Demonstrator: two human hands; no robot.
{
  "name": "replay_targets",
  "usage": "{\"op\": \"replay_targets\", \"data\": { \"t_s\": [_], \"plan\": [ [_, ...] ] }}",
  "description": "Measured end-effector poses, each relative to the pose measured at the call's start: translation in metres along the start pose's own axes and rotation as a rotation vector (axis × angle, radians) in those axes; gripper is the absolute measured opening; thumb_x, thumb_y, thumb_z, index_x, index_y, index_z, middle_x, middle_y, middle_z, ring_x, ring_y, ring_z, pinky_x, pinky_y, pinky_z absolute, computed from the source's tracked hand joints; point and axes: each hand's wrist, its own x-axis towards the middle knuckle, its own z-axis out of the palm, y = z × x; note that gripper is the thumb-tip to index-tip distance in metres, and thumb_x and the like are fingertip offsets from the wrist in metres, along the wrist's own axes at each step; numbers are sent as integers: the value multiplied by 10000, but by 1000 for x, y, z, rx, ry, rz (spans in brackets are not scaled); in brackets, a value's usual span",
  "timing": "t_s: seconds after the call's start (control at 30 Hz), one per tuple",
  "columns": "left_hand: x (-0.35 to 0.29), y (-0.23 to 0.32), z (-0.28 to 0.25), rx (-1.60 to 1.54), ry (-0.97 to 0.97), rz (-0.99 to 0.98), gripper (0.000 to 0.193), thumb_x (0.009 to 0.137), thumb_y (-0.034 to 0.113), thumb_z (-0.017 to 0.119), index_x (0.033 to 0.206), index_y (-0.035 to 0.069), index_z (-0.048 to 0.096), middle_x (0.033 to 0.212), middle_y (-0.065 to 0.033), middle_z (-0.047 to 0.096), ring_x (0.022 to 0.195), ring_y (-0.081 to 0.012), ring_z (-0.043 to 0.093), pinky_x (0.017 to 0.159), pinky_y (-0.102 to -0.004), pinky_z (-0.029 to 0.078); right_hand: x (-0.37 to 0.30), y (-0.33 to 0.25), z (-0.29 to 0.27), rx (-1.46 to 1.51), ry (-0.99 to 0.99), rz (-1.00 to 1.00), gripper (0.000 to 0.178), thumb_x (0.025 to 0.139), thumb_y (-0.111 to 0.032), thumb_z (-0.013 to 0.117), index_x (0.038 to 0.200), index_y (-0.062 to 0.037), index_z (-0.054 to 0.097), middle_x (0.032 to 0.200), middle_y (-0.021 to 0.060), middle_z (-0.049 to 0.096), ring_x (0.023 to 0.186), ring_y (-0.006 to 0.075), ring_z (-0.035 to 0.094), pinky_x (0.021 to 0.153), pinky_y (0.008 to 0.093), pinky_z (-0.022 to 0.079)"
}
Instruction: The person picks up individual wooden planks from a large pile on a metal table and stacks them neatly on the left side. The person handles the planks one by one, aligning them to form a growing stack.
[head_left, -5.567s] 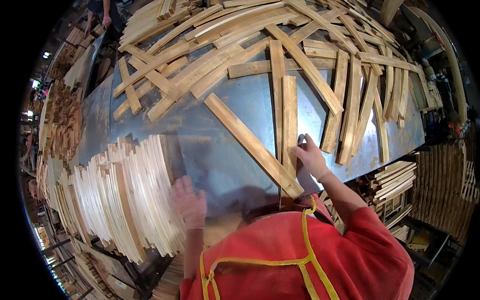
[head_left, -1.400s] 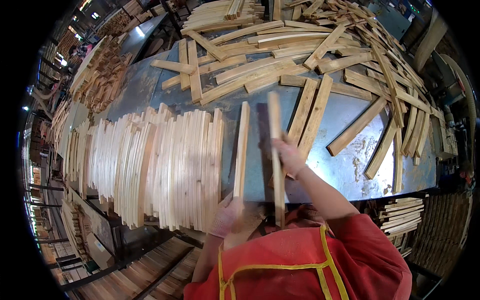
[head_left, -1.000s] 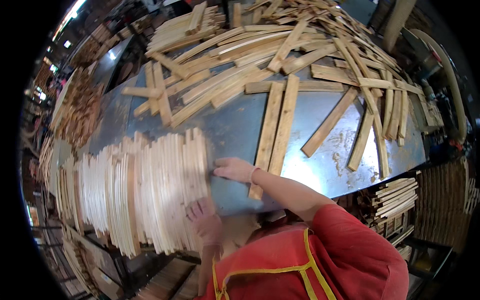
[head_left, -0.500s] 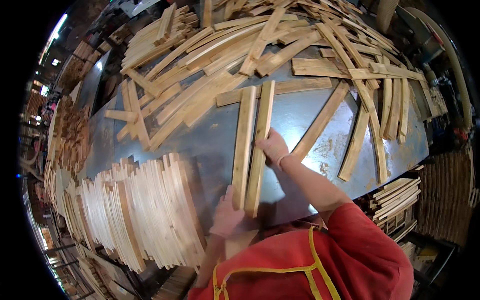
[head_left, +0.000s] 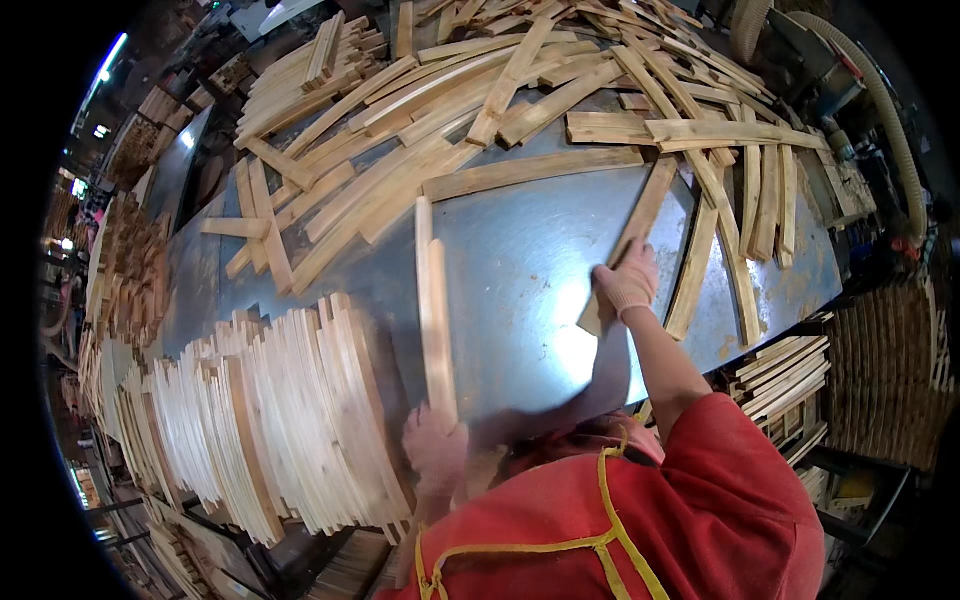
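My gloved left hand (head_left: 435,446) is closed around the near ends of two narrow wooden strips (head_left: 436,330), which stand on edge side by side and point away from me. Over to the right, my gloved right hand (head_left: 630,276) grips a wooden slat (head_left: 653,205) lying slantwise on the metal table (head_left: 510,260). The slat's near end pokes out below my fingers, and its far end reaches the loose pile. Just left of my left hand is a tight row of pale wooden strips (head_left: 310,420), set on edge.
A tangle of loose slats (head_left: 400,200) covers the far and left parts of the table. Several boards (head_left: 765,200) lie crossed at the right. Stacked slats (head_left: 785,385) stand below the right edge, and a ribbed hose (head_left: 895,150) hangs at the far right.
My right hand has left the two strips and moved right onto another slat. My left hand has shifted the pair left, toward the upright row.
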Motion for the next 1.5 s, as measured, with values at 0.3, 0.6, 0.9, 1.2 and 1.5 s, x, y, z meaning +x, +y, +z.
{"op": "replay_targets", "data": {
  "t_s": [0.3, 0.6, 0.9, 1.2, 1.5],
  "plan": [
    [-64, -112, -10, 375, 295, 48, 915, 838, 404, 819, 1583, 13, 458, 1607, -225, 481, 1461, -440, 463, 1237, -556, 350, -167, -4, -16, 1982, -979, 279, 687, 773, -47, 747, 1424, -24, 527, 1191, 209, 686, 1014, 348, 717, 871, 470, 639],
    [-49, -9, -63, -1087, -572, 83, 743, 1009, 209, 686, 1650, 48, 347, 1494, -186, 607, 1271, -326, 654, 1011, -430, 543, -231, -99, 20, 1965, -1487, 280, 534, 867, -8, 632, 1395, 11, 557, 1190, 141, 692, 1112, 288, 696, 1016, 408, 584],
    [-20, 16, -49, -314, -550, 205, 610, 882, 336, 744, 1383, 9, 624, 1451, -293, 589, 1308, -461, 589, 1112, -516, 473, -243, -61, 32, 1014, -1528, 29, 863, 890, -96, 676, 1677, -52, 324, 1289, 146, 658, 1110, 242, 659, 955, 337, 558],
    [19, -41, 76, 139, 228, 145, 836, 908, 448, 752, 1550, -4, 467, 1566, -233, 465, 1475, -475, 386, 1229, -628, 285, -82, -105, 5, 978, -1192, -224, 703, 933, -126, 654, 1610, -70, 474, 1406, 133, 651, 1189, 242, 666, 1029, 392, 562],
    [22, -39, 83, 243, 239, 128, 806, 891, 434, 707, 1562, 54, 471, 1581, -216, 457, 1487, -469, 393, 1227, -637, 291, 194, -151, -20, 95, -246, -882, 939, 834, -486, 839, 1577, -73, 440, 1350, 208, 654, 1274, 388, 635, 1085, 426, 511]
  ]
}}
